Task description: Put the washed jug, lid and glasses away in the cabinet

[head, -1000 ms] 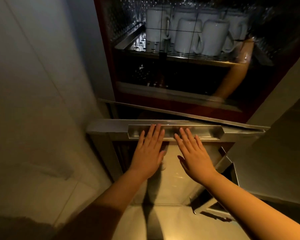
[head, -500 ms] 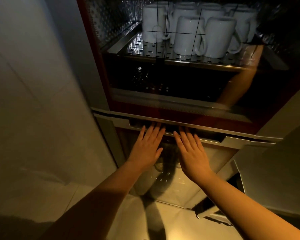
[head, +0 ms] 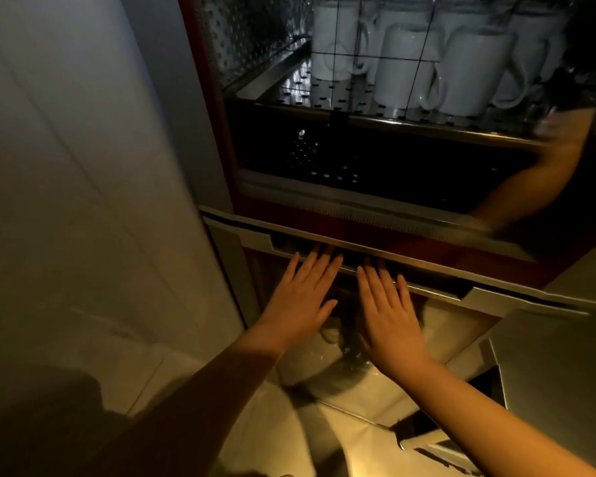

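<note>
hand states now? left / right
Left hand: open, fingers straight, flat against the lower drawer front, holding nothing.
Right hand: open, fingers straight, flat against the same front, holding nothing.

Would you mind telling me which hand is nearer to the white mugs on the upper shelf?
Right. The right hand lies flat on the lower door below the white mugs; the left hand lies beside it, further left.

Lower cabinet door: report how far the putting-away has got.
Done, by the look of it: no jug, lid or glass is outside, and neither hand holds anything. In hand: the left hand and right hand lie flat on the lower door, fingertips at its handle recess, nearly shut. Left: pressing it fully closed. White mugs stand behind the upper glass; what the lower compartment holds is hidden.
</note>
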A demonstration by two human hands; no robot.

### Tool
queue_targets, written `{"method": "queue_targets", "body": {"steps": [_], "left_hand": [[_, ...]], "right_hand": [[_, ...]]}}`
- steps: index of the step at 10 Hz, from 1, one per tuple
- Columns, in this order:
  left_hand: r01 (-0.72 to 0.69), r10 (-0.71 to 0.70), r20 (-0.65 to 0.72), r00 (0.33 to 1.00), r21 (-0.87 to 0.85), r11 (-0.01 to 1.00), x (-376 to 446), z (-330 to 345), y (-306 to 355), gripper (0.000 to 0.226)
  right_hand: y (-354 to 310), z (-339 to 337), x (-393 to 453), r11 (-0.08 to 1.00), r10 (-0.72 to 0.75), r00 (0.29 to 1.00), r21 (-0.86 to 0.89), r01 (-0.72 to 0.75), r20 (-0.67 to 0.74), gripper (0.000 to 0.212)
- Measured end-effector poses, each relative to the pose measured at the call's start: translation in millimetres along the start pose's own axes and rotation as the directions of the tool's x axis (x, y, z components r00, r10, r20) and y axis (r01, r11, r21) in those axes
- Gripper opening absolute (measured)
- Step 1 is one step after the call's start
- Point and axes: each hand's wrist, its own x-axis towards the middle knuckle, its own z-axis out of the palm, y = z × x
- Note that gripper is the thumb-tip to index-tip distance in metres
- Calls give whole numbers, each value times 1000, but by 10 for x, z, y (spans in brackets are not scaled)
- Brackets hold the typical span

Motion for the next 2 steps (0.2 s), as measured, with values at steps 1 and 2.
{"method": "queue_targets", "body": {"steps": [1,2], "left_hand": [[143,-143,5,990,-59,988,-149,-137,47,73],[316,-317,-33,948,-39,948,-322,-371,181,73]], "right_hand": [[-4,-52,38,984,-172,983,45,175,-65,84],[-6,-230,88,953,-275,958,113,283,-75,72]]}}
